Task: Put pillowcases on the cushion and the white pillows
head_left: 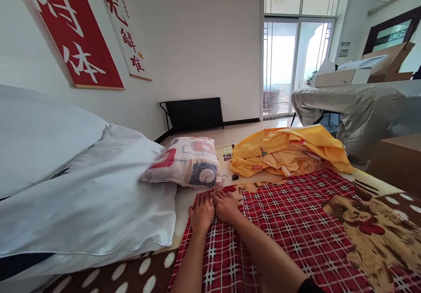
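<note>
STATE: left hand (201, 212) and right hand (226, 204) flat, fingers extended, grasping nothing | PLACE: red-and-white plaid cloth blanket (283, 227), beneath them | RISK: pushing forward could bunch it against the plump, pink-and-grey patterned pillow (186, 159)

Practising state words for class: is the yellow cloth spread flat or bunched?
Bunched: the yellow cloth rises in a heap with overlapping folds.

Couple of scrolls (79, 38) upper left, glass door (281, 65) upper right, and boxes (357, 77) piled on a shiny-wrapped desk (371, 106) far right.
</note>
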Demonstrator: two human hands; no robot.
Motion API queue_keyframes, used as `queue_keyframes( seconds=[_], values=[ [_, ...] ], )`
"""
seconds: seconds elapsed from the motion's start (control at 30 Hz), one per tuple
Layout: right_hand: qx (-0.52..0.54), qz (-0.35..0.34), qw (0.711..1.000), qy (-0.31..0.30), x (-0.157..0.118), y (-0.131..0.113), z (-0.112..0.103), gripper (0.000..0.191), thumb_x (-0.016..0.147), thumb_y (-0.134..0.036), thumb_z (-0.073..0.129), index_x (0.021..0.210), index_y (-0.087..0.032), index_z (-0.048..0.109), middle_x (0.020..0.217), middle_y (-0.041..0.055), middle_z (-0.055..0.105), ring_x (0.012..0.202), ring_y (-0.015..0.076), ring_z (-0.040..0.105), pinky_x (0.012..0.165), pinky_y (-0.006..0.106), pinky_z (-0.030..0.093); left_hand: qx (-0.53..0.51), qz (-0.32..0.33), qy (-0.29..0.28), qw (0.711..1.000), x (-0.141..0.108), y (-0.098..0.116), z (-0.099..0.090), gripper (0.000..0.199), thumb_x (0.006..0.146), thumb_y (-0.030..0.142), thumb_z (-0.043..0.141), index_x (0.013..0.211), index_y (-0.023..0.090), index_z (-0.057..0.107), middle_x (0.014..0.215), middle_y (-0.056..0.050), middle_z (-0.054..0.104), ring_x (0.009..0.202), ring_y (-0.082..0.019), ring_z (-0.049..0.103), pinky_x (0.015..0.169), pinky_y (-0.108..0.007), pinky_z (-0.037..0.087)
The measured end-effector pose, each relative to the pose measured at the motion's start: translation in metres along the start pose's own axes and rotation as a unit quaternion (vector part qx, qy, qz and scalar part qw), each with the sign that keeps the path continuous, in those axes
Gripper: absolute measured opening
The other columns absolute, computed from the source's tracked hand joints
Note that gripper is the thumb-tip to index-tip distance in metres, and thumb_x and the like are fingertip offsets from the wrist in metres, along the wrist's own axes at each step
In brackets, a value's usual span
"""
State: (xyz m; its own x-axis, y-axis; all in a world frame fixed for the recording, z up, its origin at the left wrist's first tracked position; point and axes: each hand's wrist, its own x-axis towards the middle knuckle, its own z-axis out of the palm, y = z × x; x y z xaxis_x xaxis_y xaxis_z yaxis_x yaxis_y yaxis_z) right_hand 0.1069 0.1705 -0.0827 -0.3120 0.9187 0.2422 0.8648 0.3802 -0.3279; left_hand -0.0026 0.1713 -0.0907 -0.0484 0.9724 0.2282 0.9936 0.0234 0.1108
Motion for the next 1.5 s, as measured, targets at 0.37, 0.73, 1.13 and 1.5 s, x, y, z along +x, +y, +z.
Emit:
queue_keyframes(
  seconds=[0.37,0.73,1.13,1.5],
  values=[
    [-0.008,0.127,0.992,0.014,-0.022,-0.006,0.0,0.066,0.093,-0.034,0.034,0.141,0.011,0.03,0.148,0.0301,0.022,0.141,0.037,0.018,0.114,0.052,0.015,-0.112,-0.036,-0.059,0.991,0.01,-0.012,-0.009,0.04,0.097,0.037,0.036,0.128,0.019,0.054,0.126,-0.011,0.06,0.118,-0.023,0.054,0.106,-0.048,0.031],
    [0.009,0.056,0.998,-0.003,-0.077,-0.01,-0.001,0.077,0.094,-0.056,0.024,0.147,0.0,0.024,0.153,0.0215,0.017,0.142,0.0356,0.01,0.115,0.051,0.013,-0.119,-0.009,-0.038,0.992,0.007,-0.015,-0.008,0.037,0.094,0.041,0.046,0.117,0.016,0.061,0.111,-0.009,0.067,0.111,-0.024,0.059,0.108,-0.057,0.024],
    [-0.014,0.045,0.999,0.017,-0.086,-0.015,-0.017,0.065,0.095,-0.037,0.033,0.142,0.007,0.031,0.149,0.0279,0.021,0.141,0.0358,0.018,0.115,0.052,0.017,-0.06,0.192,-0.018,0.979,-0.086,-0.029,-0.022,0.05,0.088,0.015,0.03,0.133,0.015,0.053,0.141,-0.007,0.049,0.132,-0.018,0.043,0.111,-0.037,0.033],
    [0.017,-0.076,0.995,-0.066,-0.161,-0.06,-0.025,0.067,0.095,-0.041,0.03,0.144,0.004,0.029,0.15,0.0247,0.021,0.14,0.0379,0.017,0.114,0.055,0.019,-0.014,0.199,-0.036,0.979,-0.103,-0.044,-0.026,0.057,0.082,0.009,0.029,0.135,0.011,0.05,0.143,-0.01,0.045,0.134,-0.022,0.04,0.112,-0.044,0.03]
  ],
)
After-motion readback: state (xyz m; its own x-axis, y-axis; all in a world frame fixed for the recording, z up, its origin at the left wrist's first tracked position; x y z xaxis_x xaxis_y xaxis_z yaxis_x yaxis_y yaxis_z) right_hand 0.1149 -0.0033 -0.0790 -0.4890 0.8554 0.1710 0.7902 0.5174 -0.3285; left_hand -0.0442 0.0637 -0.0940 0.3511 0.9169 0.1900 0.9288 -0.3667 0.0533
